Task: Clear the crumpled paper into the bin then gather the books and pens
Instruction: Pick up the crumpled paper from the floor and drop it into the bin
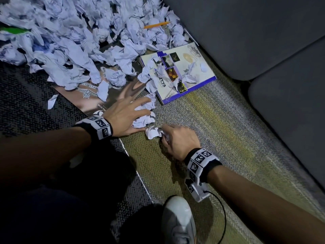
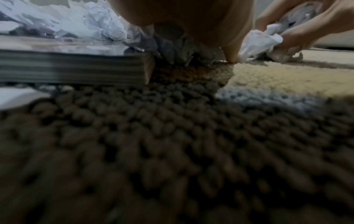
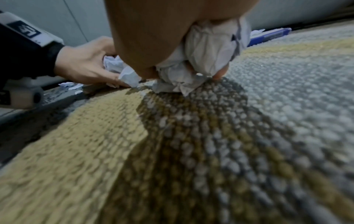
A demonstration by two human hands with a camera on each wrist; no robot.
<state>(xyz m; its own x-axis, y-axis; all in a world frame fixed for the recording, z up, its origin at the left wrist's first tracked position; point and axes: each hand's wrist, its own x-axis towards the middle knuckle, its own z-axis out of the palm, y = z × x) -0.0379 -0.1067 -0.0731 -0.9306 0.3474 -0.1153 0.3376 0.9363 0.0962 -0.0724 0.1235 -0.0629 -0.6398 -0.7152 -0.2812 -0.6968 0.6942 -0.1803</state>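
Note:
A big heap of crumpled paper (image 1: 70, 37) covers the floor at the upper left and spills onto a glossy magazine (image 1: 114, 95) and a blue-edged book (image 1: 198, 81). An orange pencil (image 1: 157, 24) lies at the heap's far edge. My left hand (image 1: 143, 117) reaches over the magazine's corner, fingers and thumb curved round a few paper wads (image 1: 144, 120). Just right of it, my right hand (image 1: 163, 134) grips a paper ball (image 1: 153, 132) against the carpet. The right wrist view shows that ball (image 3: 206, 57) bunched in my fingers. No bin is in view.
Grey sofa cushions (image 1: 263, 36) close off the right side. A yellow and grey carpet (image 1: 202, 124) lies under the hands. My white shoe (image 1: 177, 222) stands at the bottom. Something green (image 1: 12, 29) shows in the heap at the far left.

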